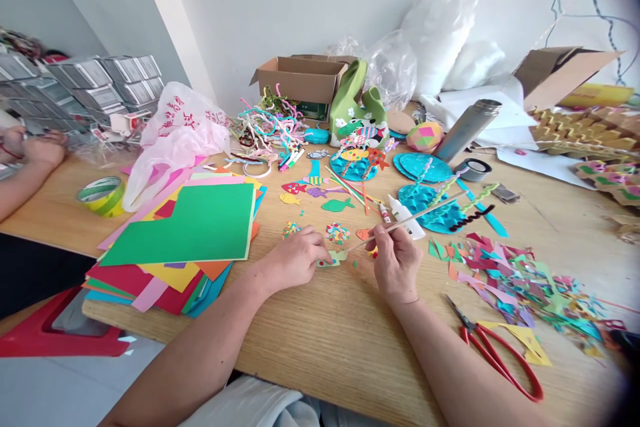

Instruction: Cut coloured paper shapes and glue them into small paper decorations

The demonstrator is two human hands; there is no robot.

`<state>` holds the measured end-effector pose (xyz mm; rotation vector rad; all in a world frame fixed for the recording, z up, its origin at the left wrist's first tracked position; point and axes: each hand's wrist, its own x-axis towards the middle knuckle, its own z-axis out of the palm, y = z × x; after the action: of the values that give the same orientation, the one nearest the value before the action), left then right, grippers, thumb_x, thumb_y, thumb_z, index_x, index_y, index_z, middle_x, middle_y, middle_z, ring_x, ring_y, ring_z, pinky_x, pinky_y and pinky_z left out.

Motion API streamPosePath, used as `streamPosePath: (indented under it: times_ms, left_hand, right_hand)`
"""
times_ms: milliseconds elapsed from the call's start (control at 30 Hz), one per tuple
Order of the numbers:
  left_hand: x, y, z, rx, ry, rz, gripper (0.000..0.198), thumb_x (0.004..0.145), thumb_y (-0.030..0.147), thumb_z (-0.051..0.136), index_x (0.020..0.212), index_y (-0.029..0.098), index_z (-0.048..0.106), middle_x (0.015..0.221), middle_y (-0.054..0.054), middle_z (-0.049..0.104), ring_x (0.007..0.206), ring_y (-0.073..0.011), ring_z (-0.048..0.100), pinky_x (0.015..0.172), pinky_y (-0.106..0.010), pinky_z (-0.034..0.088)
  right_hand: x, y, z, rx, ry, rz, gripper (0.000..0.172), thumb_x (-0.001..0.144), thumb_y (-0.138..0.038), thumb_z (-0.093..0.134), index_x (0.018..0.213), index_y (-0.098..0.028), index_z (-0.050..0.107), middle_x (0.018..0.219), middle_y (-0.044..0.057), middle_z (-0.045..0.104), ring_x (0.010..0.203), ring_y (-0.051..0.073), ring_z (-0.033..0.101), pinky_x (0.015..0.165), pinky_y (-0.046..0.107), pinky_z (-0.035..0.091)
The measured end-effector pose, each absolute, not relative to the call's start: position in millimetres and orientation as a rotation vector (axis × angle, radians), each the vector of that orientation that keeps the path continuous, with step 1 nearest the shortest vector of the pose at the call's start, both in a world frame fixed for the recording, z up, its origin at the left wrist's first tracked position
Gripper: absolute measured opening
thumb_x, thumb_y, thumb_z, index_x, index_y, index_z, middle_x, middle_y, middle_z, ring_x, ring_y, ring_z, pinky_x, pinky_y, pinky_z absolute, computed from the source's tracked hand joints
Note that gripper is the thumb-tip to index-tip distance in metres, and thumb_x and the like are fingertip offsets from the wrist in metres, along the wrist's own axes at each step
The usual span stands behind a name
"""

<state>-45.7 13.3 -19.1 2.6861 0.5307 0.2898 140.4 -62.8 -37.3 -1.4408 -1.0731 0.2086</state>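
My left hand [295, 257] rests on the table, its bent fingertips pinning down a small light green paper cutout [341, 256] with coloured dots. In my right hand [397, 268] is a thin wooden stick [423, 212], pinched between thumb and fingers. Its lower tip is at the cutout's right end. Just beyond my hands lie a pile of coloured paper dots [337, 232] and an orange paper fish [363, 234]. Farther back are a green paper fish [337, 205], a yellow one [290, 199] and a white glue bottle [406, 217] on its side.
Stacked coloured paper [200, 227] and yellow tape [101, 196] are left. Red-handled scissors [493, 347] and paper scraps [530, 280] lie right. Blue discs [431, 208], a metal flask [470, 128], pipe cleaners [265, 127] and a cardboard box [300, 77] stand behind. Another person's hand [45, 150] is far left.
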Motion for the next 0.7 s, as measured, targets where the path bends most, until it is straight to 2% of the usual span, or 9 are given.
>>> streamPosePath:
  times_ms: [267, 700]
  left_hand:
    - [-47, 14, -20, 2.655, 0.494, 0.302, 0.038, 0.083, 0.000, 0.051, 0.096, 0.026, 0.075, 0.088, -0.004, 0.062, 0.097, -0.0179, 0.053, 0.086, -0.030, 0.046]
    - [-46, 10, -16, 2.681, 0.513, 0.277, 0.035, 0.081, 0.001, 0.053, 0.095, 0.024, 0.075, 0.100, -0.005, 0.060, 0.103, -0.0190, 0.053, 0.093, -0.034, 0.046]
  right_hand:
    - [141, -60, -41, -1.404, -1.117, 0.234, 0.028, 0.094, -0.036, 0.049, 0.073, -0.020, 0.055, 0.058, -0.002, 0.059, 0.056, 0.014, 0.056, 0.060, 0.028, 0.045]
    - [135, -68, -28, -1.367, -1.403, 0.290, 0.019, 0.098, -0.030, 0.041, 0.089, -0.022, 0.056, 0.070, 0.003, 0.068, 0.064, 0.017, 0.067, 0.064, 0.031, 0.050]
